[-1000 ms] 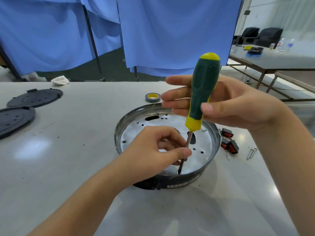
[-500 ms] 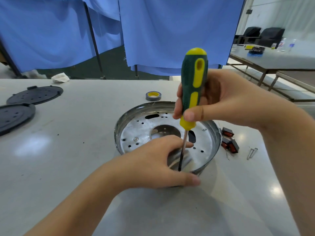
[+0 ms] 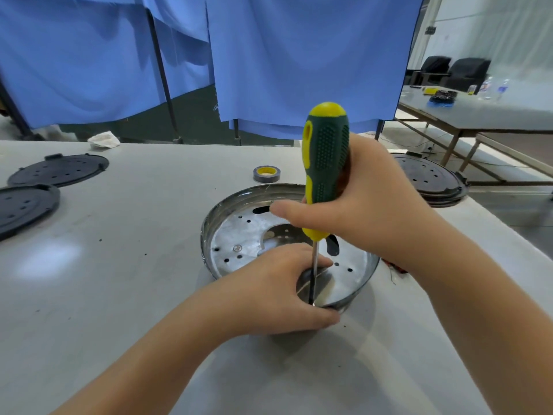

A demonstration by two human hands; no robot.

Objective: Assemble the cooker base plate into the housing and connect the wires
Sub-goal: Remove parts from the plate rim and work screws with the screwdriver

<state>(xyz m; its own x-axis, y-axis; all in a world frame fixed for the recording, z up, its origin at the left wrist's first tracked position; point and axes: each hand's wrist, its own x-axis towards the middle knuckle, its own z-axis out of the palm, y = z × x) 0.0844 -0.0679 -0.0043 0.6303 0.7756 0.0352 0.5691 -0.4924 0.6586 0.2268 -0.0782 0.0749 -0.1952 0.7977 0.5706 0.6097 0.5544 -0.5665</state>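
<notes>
A: Two black perforated discs [image 3: 58,170] and [image 3: 25,206] lie well to the left of the left hand [image 3: 270,290], near the table's [image 3: 134,265] left edge. Bare tabletop runs between them and that hand.

B: Noted. Beyond the hands?

A: Roll of grey tape [image 3: 267,174], yellow core, just past the far rim of the housing [image 3: 209,229]. White crumpled cloth [image 3: 103,139] at the table's far edge, blue curtains [image 3: 299,61] behind.

B: Left hand?

A: Curled over the housing's near wall, thumb outside along the rim, fingers inside; gripping the wall. Base plate [image 3: 239,238] sits flat inside the housing, one screw [image 3: 238,248] seated just beyond the knuckles.

B: And the tool?

A: Screwdriver [image 3: 326,163], green and yellow handle, upright. Shaft drops just right of the left fingers, tip down at the plate by the near wall. What the tip meets, cannot tell.

B: Right hand?

A: Right hand [image 3: 368,211] wrapped round the handle's lower half, thumb across the front. Closed tight on it.

B: Right of that?

A: Another black round part [image 3: 431,181] beyond the right wrist, at the table's right edge. Something red [image 3: 396,267] peeks out under the forearm, mostly hidden. Open table on the near side of both arms.
</notes>
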